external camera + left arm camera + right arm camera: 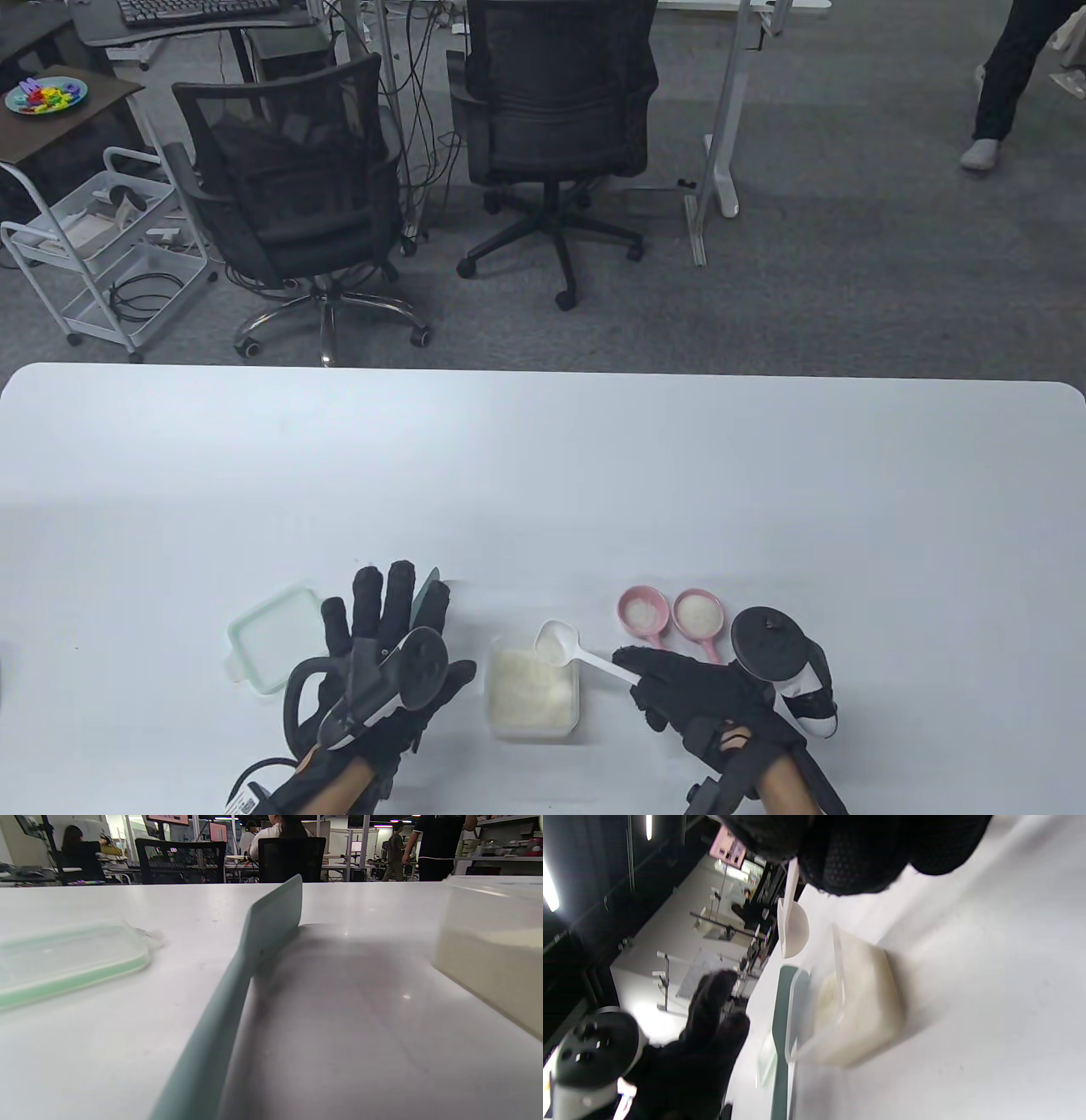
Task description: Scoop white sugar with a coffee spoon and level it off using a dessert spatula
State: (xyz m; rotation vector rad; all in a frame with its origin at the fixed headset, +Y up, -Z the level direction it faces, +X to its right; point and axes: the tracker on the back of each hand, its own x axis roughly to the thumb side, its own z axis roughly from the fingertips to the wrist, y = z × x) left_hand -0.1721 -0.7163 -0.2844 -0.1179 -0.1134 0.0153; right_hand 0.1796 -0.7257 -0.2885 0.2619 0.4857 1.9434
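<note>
Right hand (704,696) grips the coffee spoon (573,649), bowl over the sugar container (532,698). Left hand (386,645) lies open, fingers spread above the dessert spatula (237,984), whose long axis runs away along those fingers.

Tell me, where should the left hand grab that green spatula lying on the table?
Grip the dessert spatula by its long narrow handle, coming down from above. It lies flat on the table, wide blade pointing away, and the open left hand is right over the handle, so the fingers likely just need to curl round it.
</note>
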